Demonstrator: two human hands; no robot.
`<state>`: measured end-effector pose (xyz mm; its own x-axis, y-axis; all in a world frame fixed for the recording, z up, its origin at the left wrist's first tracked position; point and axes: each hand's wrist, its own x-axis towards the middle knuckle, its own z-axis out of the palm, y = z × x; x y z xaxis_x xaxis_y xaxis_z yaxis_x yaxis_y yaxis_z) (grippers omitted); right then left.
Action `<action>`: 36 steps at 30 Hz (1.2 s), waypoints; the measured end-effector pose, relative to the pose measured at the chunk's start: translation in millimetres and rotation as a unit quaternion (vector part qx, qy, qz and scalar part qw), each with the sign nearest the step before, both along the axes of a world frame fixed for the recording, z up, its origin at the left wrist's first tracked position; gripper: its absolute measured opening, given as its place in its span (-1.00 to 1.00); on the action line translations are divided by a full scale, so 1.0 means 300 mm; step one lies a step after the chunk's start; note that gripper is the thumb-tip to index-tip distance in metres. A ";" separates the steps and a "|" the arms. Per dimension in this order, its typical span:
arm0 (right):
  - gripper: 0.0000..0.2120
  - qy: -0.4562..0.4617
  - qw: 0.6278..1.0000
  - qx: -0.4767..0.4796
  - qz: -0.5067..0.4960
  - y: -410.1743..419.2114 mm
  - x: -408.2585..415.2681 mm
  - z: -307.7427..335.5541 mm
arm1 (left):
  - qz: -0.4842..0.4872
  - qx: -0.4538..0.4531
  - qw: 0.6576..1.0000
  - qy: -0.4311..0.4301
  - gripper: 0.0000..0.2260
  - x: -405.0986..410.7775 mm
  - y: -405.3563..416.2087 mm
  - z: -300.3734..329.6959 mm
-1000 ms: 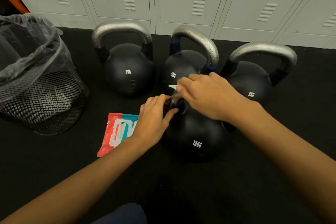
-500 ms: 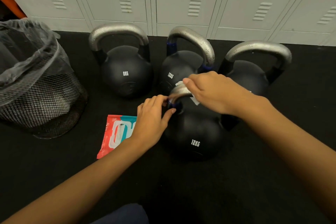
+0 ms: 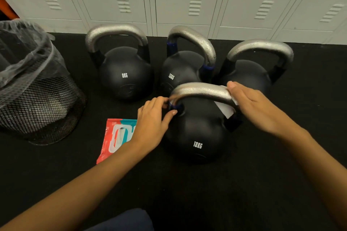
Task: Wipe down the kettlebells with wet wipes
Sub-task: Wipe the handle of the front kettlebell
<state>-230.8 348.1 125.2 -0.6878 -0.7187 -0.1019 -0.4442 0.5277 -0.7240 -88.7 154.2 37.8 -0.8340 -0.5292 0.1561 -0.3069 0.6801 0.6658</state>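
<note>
Wiping underway on nearest 12KG kettlebell (image 3: 197, 133): left hand (image 3: 152, 124) fingers pinch handle's left base, right hand (image 3: 257, 107) fingers press wet wipe (image 3: 226, 108) on its right end; three kettlebells (image 3: 125, 73) beyond fingers probably remain.

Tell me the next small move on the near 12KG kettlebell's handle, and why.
Probably slide the wipe down the handle's right leg. The right hand presses it at the right end of the handle, with a loose corner hanging below, and the left hand grips the left leg to steady the kettlebell. The silver top looks covered; the right leg is next in line.
</note>
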 end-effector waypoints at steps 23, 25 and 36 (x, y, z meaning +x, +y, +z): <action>-0.63 0.410 0.886 0.120 0.180 -0.253 0.082 0.037 | -0.049 0.227 0.973 -0.004 -0.82 0.005 -0.085 0.039; -0.61 0.441 0.863 0.110 0.220 -0.286 0.085 0.028 | -0.050 0.254 0.965 -0.035 -0.83 0.004 -0.123 0.061; -0.71 0.500 0.757 0.170 0.384 -0.346 0.049 -0.020 | 0.050 0.236 0.969 0.051 -0.83 -0.044 -0.225 0.138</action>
